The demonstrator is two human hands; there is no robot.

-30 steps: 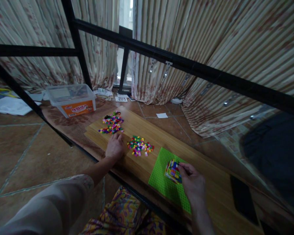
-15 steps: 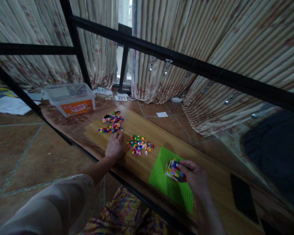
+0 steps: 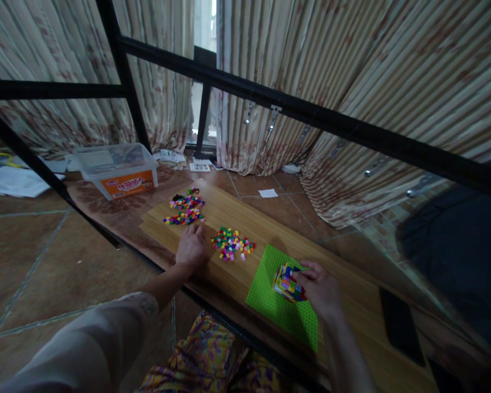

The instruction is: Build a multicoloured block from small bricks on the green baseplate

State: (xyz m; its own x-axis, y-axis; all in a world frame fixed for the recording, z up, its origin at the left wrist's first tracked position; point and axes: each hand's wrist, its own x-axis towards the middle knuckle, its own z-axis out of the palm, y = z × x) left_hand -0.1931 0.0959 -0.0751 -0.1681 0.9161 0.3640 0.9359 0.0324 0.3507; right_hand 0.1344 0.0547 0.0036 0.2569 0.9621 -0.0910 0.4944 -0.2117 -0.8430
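Note:
On a bright green studded baseplate [image 3: 262, 286] stands a multicoloured stack of building bricks [image 3: 287, 285], built up several layers. My right hand [image 3: 321, 289] is at the top right of it, thumb and forefinger pinched by a small pale building brick [image 3: 293, 274] on its upper face. My left hand [image 3: 191, 245] rests on the board with curled fingers, between two heaps of small loose bricks. Anything under those fingers is hidden. The nearer loose bricks [image 3: 231, 243] lie just right of it; farther bricks [image 3: 185, 207] lie beyond its fingertips.
A low wooden board [image 3: 229, 202] carries the bricks, with a dark flat phone-like slab [image 3: 401, 325] at its right end. A clear plastic tub [image 3: 117, 169] with an orange label stands at the back left. Black metal bars [image 3: 237, 82] cross in front of striped curtains.
The view has shifted slightly. My right hand still works at the brick stack, its fingertips slightly farther over the top. My left hand stays in place beside the loose bricks.

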